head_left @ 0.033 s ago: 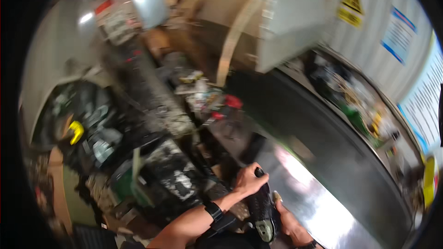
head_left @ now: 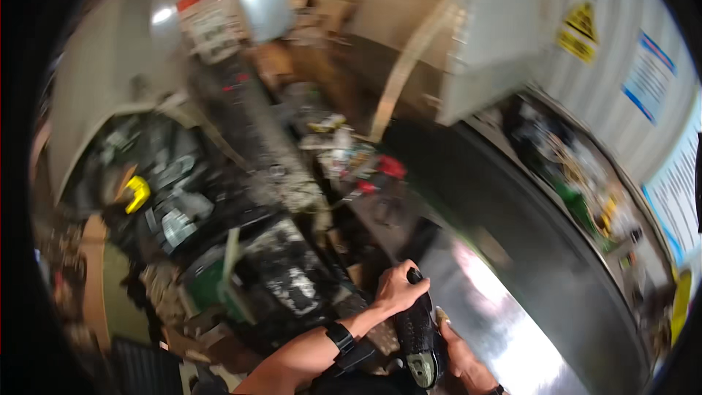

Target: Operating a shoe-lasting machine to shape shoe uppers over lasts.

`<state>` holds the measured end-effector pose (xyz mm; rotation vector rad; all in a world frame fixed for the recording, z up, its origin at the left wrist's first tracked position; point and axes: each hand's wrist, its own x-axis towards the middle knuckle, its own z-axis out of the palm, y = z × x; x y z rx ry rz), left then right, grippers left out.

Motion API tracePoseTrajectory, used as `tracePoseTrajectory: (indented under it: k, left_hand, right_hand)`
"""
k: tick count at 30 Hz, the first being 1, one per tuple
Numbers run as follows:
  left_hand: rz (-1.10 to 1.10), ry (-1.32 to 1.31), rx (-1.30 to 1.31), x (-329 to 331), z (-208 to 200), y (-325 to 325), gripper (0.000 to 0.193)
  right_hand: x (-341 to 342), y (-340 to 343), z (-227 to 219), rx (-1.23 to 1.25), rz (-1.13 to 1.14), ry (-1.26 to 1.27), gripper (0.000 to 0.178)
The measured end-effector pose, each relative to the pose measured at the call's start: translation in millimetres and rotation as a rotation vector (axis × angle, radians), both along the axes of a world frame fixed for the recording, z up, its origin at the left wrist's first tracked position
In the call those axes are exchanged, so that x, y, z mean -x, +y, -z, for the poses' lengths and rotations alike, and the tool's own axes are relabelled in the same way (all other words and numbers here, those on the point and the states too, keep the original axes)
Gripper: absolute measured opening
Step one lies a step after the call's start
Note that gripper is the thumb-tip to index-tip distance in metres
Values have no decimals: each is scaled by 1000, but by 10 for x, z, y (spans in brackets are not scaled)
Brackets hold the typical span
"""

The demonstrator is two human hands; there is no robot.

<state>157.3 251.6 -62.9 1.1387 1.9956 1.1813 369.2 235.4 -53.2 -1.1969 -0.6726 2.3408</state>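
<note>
My left hand (head_left: 401, 287) is closed round the upper end of a long black object (head_left: 415, 325), whose rounded top pokes out beside the thumb. The object stands lengthwise in front of my body, and its lower end carries a worn grey-green piece (head_left: 422, 370). What kind of thing it is does not show clearly. Close by its right side is my right hand (head_left: 462, 362), fingers held together and partly hidden. A small tan bit (head_left: 442, 315) shows at the fingertips; I cannot make out what it is. A shiny metal sheet (head_left: 504, 322) lies just right of this hand.
A dark conveyor-like belt (head_left: 512, 197) runs diagonally beyond the metal sheet. Mixed litter (head_left: 570, 168) lines its far side, under a corrugated wall with signs. On the left are a large black bag (head_left: 146, 175) of plastic waste and a green bin (head_left: 208, 281). Red items (head_left: 391, 167) lie ahead.
The surroundings have shifted right and slightly down in the picture as my head turned. Both hands and the black object keep nearly the same place and grip.
</note>
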Motion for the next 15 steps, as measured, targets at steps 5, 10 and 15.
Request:
tracePoseTrajectory:
  k: [5, 10, 15]
  left_hand:
    - [-376, 81, -136, 1329, -630, -1367, 35]
    - [-722, 76, -247, 2544, -1104, -2647, 38]
    - [-895, -278, -635, 3368, -1286, -3768, 35]
  right_hand:
    - [1359, -700, -216, -461, -181, 86, 43]
    - [2768, -1512, -315, -467, -375, 195, 29]
    - [3977, -2199, -735, -362, -488, 348, 25]
